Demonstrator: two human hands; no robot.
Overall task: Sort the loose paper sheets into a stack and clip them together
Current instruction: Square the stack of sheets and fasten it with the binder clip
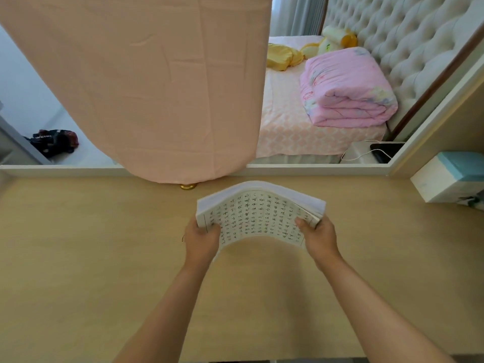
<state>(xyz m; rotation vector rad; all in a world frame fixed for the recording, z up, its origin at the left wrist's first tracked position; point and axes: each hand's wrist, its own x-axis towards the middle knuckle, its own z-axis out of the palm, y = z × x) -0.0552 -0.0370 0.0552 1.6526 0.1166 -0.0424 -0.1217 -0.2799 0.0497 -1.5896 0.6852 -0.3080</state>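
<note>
A stack of white paper sheets (258, 214) covered with a grid of handwritten characters is held above the pale wooden table (104, 258), arched upward in the middle. My left hand (202, 241) grips the stack's left edge, thumb on top. On the other side, my right hand (318, 235) grips the right edge, where the sheets fan apart slightly. A thin gold clip (183, 238) shows just left of my left hand, partly hidden by it.
A pink cloth (146, 87) hangs over a mirror at the table's back, with a gold base (188, 186) under it. A white and teal box (453, 176) sits at the right. The mirror reflects a bed with a folded pink quilt (345, 87).
</note>
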